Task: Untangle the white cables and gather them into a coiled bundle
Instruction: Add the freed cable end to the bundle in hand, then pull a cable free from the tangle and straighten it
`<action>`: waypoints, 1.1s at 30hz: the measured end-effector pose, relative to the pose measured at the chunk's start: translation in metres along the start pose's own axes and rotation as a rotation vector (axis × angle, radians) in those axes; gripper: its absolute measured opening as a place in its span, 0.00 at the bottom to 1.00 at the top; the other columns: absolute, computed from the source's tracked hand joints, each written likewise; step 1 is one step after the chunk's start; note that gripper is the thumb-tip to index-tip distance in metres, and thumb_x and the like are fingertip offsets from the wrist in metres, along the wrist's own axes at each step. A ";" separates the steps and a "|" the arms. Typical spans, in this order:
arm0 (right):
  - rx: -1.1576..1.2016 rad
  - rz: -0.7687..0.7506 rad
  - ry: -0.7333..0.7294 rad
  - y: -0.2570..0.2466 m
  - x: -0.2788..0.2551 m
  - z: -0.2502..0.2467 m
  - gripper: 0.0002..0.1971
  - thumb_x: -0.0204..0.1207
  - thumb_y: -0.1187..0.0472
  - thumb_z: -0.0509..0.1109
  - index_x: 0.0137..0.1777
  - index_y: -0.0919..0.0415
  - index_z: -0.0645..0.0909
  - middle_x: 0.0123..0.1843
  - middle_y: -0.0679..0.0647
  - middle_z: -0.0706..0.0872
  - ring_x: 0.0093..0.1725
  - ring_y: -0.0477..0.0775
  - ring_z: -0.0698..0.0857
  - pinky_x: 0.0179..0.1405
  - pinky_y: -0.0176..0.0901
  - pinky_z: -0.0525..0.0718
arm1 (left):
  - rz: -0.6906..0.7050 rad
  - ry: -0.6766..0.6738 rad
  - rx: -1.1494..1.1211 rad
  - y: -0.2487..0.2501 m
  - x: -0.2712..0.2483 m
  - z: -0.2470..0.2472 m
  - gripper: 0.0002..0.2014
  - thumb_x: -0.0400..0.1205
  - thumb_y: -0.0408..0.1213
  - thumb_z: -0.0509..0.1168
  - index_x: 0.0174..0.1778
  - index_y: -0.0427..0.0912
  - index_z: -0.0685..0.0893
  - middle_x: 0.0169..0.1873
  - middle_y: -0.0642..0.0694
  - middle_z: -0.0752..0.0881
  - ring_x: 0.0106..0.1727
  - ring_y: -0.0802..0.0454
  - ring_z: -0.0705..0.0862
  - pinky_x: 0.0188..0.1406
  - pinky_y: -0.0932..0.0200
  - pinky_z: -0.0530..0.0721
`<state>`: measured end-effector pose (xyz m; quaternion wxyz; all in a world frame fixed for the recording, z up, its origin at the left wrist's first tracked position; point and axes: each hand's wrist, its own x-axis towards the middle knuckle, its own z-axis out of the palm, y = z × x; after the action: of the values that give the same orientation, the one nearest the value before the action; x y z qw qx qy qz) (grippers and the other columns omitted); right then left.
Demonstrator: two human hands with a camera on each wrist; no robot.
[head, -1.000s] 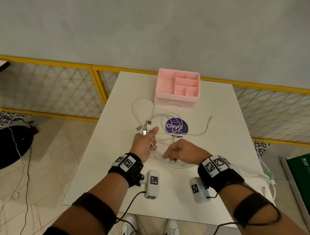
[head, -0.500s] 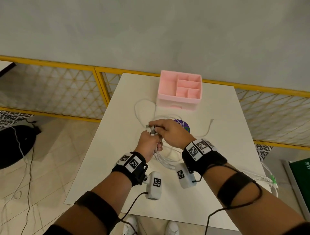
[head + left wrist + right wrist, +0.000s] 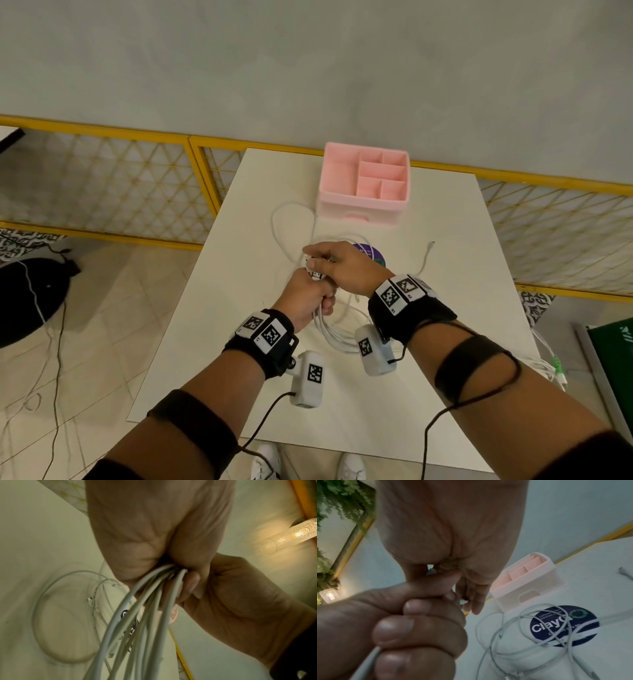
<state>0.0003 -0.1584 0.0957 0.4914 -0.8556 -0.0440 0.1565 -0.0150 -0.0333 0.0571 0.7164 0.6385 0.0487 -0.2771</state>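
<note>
Your left hand [image 3: 306, 296] is fisted around a bunch of white cables [image 3: 334, 330], whose strands leave the bottom of your fist and loop down toward the near edge of the tabletop [image 3: 239, 274]. In the left wrist view those strands [image 3: 142, 615] fan out below your curled fingers [image 3: 188, 584].

Your right hand [image 3: 346, 265] sits on top of your left, touching it, fingers curled over the plug ends [image 3: 317, 274] that stick up out of your left fist. The right wrist view shows your thumb and fingers closed over something there, but what exactly they pinch is hidden.

More loose cable lies on the tabletop: 1 loop [image 3: 293, 222] reaches toward the far left corner, and 1 free end [image 3: 428, 253] points toward the right edge. Several strands cross a round purple sticker [image 3: 563, 624] near the tabletop's middle, just beyond your hands.

A pink organizer box [image 3: 364, 183] with several open compartments stands at the far edge, apart from the cables. Behind the tabletop runs a yellow lattice fence [image 3: 102, 178].
</note>
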 end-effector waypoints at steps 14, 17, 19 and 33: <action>0.164 0.052 -0.071 0.035 -0.022 0.022 0.28 0.73 0.41 0.78 0.71 0.49 0.78 0.47 0.52 0.92 0.47 0.53 0.92 0.59 0.58 0.88 | 0.012 0.273 -0.491 0.018 0.007 -0.016 0.14 0.85 0.40 0.69 0.35 0.39 0.80 0.22 0.47 0.74 0.20 0.52 0.75 0.26 0.55 0.85; -0.036 0.057 -0.132 0.050 -0.039 0.029 0.11 0.76 0.48 0.76 0.49 0.53 0.83 0.35 0.53 0.89 0.33 0.53 0.89 0.43 0.49 0.88 | 0.031 0.327 -0.522 0.016 0.009 -0.020 0.12 0.86 0.42 0.68 0.37 0.43 0.81 0.20 0.50 0.70 0.19 0.55 0.70 0.26 0.54 0.86; -0.159 0.092 -0.117 0.064 -0.048 0.026 0.13 0.80 0.49 0.72 0.39 0.56 0.81 0.32 0.53 0.88 0.30 0.49 0.86 0.33 0.40 0.82 | 0.043 0.350 -0.504 0.012 0.010 -0.023 0.14 0.86 0.44 0.69 0.35 0.45 0.78 0.20 0.51 0.68 0.19 0.56 0.66 0.20 0.60 0.77; -0.206 0.350 0.203 0.128 -0.061 -0.003 0.16 0.80 0.42 0.69 0.53 0.54 0.87 0.57 0.52 0.83 0.59 0.56 0.82 0.59 0.46 0.76 | -0.092 0.209 -0.335 -0.025 0.002 -0.027 0.21 0.80 0.38 0.75 0.26 0.47 0.72 0.21 0.51 0.61 0.19 0.56 0.61 0.17 0.63 0.60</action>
<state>-0.0667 -0.2402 0.0013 0.3688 -0.9072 0.1391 0.1472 -0.0174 -0.0093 0.0292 0.7903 0.5327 0.1973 -0.2299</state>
